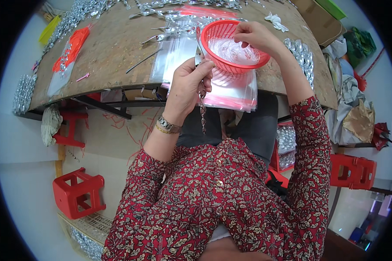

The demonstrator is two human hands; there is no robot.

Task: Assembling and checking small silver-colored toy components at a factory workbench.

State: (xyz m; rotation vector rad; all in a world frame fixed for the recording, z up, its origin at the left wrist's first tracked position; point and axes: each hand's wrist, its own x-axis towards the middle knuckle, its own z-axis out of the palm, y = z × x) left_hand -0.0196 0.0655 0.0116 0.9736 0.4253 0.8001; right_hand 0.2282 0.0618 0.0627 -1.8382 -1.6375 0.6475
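My left hand (188,83) is closed around a silver twisted foil strip (203,114), which dangles below the fist and also shows above the fingers. In front of it stands a red plastic mesh basket (231,71) holding a tangle of clear, thin strings (233,51). Over the basket's right side, my right hand (256,37) has its fingertips pinched together. Whatever those fingertips grip is too fine to make out. Under the basket lies a stack of clear plastic bags (237,93) with pink edges, at the table's near edge.
The brown table (113,56) carries more twisted silver strips (172,35), a dark thin rod (143,61), an orange-red bag (74,45) and a pink clip-like piece (83,77). Silver bundles (301,58) lie at the right. Red stools (79,193) stand on the floor.
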